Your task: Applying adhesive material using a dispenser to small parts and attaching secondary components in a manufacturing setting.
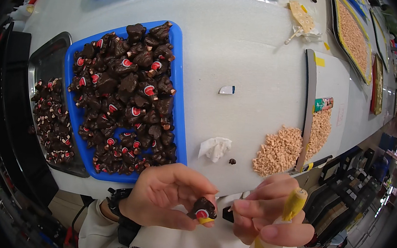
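Pinched between the thumb and fingers of my left hand (165, 199) is a small dark brown figurine part (206, 205) with a red-and-white round mark and a yellow bit below it. My right hand (266, 209) is closed around a slim yellow-and-white tool (294, 202), its yellow end pointing up; the kind of tool cannot be made out. Left of my hands lies a blue tray (178, 136), heaped with similar brown parts. To the right is a pile of small peach-coloured pieces (279, 151) on the white table.
A metal tray (65, 39) of smaller brown parts stands at the far left. A board (312, 82) with more peach pieces lies at right. A crumpled white tissue (216, 149), a brown bit (232, 161) and a small white scrap (227, 90) lie mid-table.
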Motion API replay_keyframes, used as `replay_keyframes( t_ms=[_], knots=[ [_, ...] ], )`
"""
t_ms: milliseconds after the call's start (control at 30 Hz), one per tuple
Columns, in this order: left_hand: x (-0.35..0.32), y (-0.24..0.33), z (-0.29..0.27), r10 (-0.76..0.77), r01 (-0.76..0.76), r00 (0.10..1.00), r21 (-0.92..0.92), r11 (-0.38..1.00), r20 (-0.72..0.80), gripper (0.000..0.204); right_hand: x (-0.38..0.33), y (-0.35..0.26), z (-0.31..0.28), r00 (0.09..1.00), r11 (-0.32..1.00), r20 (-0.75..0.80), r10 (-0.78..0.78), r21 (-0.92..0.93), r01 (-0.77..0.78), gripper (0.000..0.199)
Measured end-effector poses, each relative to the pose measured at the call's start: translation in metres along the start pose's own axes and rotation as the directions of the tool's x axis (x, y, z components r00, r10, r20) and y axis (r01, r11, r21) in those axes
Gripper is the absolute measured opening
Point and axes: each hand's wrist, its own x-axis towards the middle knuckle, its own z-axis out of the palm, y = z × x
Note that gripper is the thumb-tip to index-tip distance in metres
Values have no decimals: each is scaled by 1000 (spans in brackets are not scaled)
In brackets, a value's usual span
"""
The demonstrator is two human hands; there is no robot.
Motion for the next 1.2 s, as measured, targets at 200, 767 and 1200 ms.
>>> replay_keyframes(
  t_ms=[200, 767, 1200],
  knots=[
    [2, 0, -1, 17, -18, 998, 16, 1000, 55, 42, -2, 6, 9, 985, 998, -165, -50, 21, 54, 45],
    [5, -3, -3, 93, -108, 991, 165, 980, 93, 40, -6, 28, -15, 996, 955, 35, 84, -288, -71, 32],
    [7, -2, -2, 26, -39, 998, 226, 973, 60, 42, 17, -13, -14, 971, 940, -53, -232, 246, 238, 47]
  ],
)
